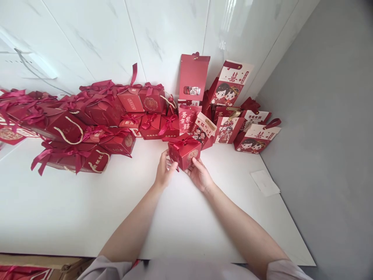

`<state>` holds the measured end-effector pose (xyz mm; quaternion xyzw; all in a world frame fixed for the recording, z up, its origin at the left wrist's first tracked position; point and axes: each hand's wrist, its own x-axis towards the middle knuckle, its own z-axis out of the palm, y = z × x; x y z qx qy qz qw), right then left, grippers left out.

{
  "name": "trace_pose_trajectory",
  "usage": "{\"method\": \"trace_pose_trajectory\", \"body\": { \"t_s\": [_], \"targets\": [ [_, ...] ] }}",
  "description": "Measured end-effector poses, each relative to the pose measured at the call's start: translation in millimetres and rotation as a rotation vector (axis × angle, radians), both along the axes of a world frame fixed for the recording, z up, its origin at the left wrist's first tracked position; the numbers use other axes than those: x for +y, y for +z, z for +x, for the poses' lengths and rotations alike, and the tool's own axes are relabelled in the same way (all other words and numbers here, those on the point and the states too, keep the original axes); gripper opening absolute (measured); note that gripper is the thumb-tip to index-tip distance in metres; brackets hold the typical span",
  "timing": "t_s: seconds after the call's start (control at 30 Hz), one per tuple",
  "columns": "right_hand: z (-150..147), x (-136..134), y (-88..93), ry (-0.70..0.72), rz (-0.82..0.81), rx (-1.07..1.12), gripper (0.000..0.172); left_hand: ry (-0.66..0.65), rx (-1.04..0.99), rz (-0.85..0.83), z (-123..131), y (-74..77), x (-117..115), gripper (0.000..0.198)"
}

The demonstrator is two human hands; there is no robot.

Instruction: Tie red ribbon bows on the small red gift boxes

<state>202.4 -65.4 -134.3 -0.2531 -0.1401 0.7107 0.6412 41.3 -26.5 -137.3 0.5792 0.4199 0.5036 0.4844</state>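
A small red gift box (184, 151) with a red ribbon bow on top stands on the white table (87, 210), a little in front of the row of boxes. My left hand (164, 171) grips its left lower corner, fingers curled against the side. My right hand (199, 174) holds its right lower edge, fingers pressed to the front face with the round gold emblem. Both forearms reach in from the bottom of the view.
Several red ribboned boxes (72, 128) with rope handles are piled along the wall at left. Red and white gift bags (230, 89) with cartoon couples lean in the right corner. A white paper slip (264, 182) lies near the table's right edge. A cardboard carton (35, 266) sits lower left.
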Motion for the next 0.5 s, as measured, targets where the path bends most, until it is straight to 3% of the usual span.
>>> {"method": "trace_pose_trajectory", "body": {
  "t_s": [0.07, 0.17, 0.37, 0.5],
  "targets": [
    [0.6, 2.4, -0.7, 0.001, -0.038, 0.026, 0.026, 0.027, -0.029, -0.030, -2.4, -0.5, 2.5, 0.063],
    [2.1, 4.6, -1.7, -0.017, -0.063, 0.050, 0.023, 0.045, -0.067, -0.047, -2.1, -0.8, 4.6, 0.073],
    [4.1, 3.3, -5.1, -0.018, -0.080, 0.051, 0.012, -0.111, -0.096, -0.145, 2.6, 3.5, -0.4, 0.066],
    [5.4, 3.7, -2.7, -0.019, -0.074, 0.045, 0.015, -0.069, -0.038, -0.092, 2.7, 8.1, 0.0, 0.048]
  ]
}}
